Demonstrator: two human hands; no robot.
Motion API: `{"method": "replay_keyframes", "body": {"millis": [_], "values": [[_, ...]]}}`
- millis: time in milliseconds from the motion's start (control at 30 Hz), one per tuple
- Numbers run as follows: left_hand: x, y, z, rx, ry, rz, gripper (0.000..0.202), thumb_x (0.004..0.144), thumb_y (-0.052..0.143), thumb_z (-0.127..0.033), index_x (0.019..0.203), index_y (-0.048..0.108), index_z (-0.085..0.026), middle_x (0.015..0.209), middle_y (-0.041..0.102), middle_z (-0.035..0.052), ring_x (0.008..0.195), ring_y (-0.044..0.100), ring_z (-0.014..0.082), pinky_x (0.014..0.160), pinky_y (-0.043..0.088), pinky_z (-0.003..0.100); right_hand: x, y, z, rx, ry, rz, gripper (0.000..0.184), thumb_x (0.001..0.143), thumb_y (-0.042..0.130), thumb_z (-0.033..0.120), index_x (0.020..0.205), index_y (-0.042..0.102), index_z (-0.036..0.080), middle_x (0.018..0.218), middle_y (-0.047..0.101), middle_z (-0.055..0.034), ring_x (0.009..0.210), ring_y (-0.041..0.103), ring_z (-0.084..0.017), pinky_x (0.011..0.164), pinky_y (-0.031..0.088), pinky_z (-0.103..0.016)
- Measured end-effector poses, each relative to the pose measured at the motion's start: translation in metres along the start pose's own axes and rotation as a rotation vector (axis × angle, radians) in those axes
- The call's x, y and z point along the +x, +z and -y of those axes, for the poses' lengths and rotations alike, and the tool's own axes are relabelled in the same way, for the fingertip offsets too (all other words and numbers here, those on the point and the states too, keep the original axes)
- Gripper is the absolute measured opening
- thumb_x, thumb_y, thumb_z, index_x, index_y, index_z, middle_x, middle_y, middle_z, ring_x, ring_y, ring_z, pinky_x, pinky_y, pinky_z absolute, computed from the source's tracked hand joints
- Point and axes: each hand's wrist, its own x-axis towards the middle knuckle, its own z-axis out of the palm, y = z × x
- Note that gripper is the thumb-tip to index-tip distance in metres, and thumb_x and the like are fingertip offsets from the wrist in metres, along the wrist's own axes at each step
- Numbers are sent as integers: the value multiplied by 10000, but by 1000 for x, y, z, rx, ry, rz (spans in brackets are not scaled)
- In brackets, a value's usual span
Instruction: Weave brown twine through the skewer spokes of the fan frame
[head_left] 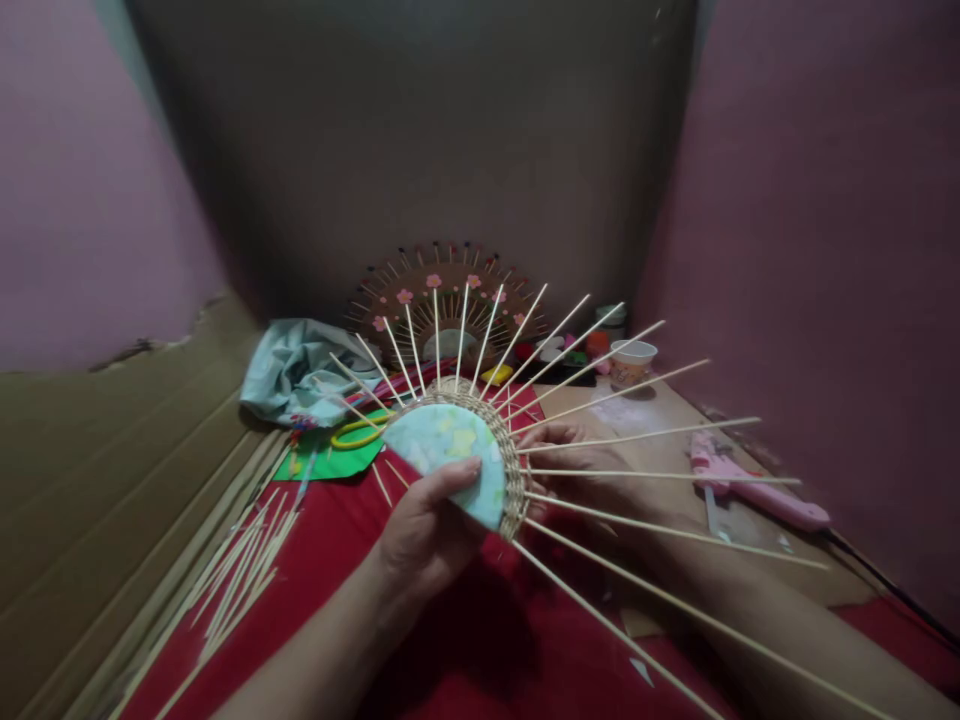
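Mid-weave, your left hand pinches the skewer fan by its cloth face, while your right hand curls behind the fan's woven rim, grasp unclear; the next pass needs the fan steady.

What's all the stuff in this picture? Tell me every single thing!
stick disc: one, pale blue-green middle, woven rim, tan sticks fanning out, held up in the centre
finished fan: one, brown with pink flowers, standing at the back
cloth: one, light blue, crumpled, back left
scissors: one pair, yellow handles, on the green paper
green paper: one sheet, left of the disc
loose sticks: many, tan, lying at the left
red cloth: one, spread underneath
glue gun: one, pink, at the right
cup: one, pale, back right
left hand: gripping the disc's lower edge
right hand: behind the sticks, by the woven rim
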Motion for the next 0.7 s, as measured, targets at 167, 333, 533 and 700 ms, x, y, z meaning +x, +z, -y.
{"method": "replay_keyframes", "body": {"millis": [167,333,533,700], "values": [[0,0,2,66,-28,126,204,752,469,-94,888,614,-48,795,684,133,752,648,240,736,507,368,-1,10,5,-50,-29,-165,182,620,707,230,697,568,142,520,550,34,401,491,-64,390,406,-183],[1,-2,1,65,-17,97,200,781,455,-88,901,611,-56,816,686,118,738,649,215,725,510,340,-2,11,9,-146,-106,-270,174,631,687,260,703,569,153,581,568,14,469,519,-86,428,416,-204],[3,-3,0,73,1,3,176,761,472,-82,875,604,-56,793,683,146,745,651,243,719,517,367,-1,0,11,-553,-251,-292,66,694,609,229,739,620,182,720,628,-16,646,577,-138,613,452,-271],[1,-2,-5,81,-14,-27,163,752,482,-106,855,599,-59,762,681,157,734,655,249,704,524,351,0,-13,22,-924,-430,-285,143,733,535,180,819,649,170,860,665,-70,806,597,-183,762,439,-317]]}}
